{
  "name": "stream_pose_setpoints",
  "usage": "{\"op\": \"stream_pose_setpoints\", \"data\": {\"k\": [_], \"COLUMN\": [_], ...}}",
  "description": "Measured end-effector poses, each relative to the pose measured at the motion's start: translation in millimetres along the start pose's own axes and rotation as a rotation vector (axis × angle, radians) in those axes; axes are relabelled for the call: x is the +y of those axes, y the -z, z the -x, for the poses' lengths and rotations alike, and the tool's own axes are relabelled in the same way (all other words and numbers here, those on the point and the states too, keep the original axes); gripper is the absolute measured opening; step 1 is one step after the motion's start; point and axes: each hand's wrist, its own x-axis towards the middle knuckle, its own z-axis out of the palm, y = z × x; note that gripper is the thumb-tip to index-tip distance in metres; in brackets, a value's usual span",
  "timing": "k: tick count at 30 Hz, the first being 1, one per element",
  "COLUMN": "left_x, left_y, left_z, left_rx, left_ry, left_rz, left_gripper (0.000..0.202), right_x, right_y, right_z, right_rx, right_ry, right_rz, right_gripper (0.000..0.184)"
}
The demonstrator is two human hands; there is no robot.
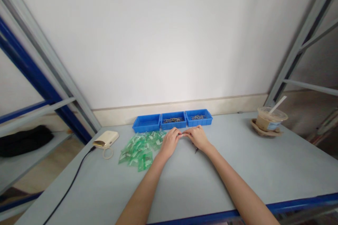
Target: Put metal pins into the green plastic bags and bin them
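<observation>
My left hand [171, 140] and my right hand [197, 137] meet in front of the blue bins, fingertips pinched together. Between them shows a small pale piece [182, 135], too small to name. A thin dark object [196, 150] pokes out beneath my right hand, mostly hidden. Beside my left hand spreads a pile of small green-and-clear plastic bags [141, 149], some with little metal parts inside. Behind my hands, the middle blue bin [173, 125] holds screw-like metal pieces [173, 120], and the right blue bin [200, 122] holds silvery ones [198, 117].
The left blue bin [146, 127] shows its bare bottom. A cream power bank [109, 137] with a dark cable [76, 175] lies at the left. On the right, a plastic cup [269, 119] with a straw sits in a cardboard holder [264, 132]. A wall [169, 42] closes off the back.
</observation>
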Motion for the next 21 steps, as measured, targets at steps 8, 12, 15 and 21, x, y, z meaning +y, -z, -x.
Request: {"op": "stream_pose_setpoints", "data": {"k": [8, 12, 15, 21], "left_x": [-5.6, -6.5, -5.8, -3.6], "left_y": [-2.7, -4.6, -4.3, -1.4], "left_z": [0.7, 1.1, 0.7, 0.4], "left_rx": [0.023, 0.034, 0.043, 0.044], "left_ry": [-0.004, 0.008, 0.009, -0.005], "left_rz": [-0.082, -0.066, -0.008, -0.026], "left_gripper": [0.025, 0.027, 0.025, 0.032], "right_x": [-0.4, -4.4, -6.5, -5.7], "right_y": [0.1, 2.4, 5.6, 5.6], "right_z": [-0.1, 0.0, 0.5, 0.8], "right_rx": [0.042, 0.051, 0.078, 0.064], "right_ry": [0.043, 0.042, 0.019, 0.038], "right_rz": [-0.13, -0.152, -0.207, -0.225], "right_gripper": [0.012, 0.014, 0.015, 0.014]}}
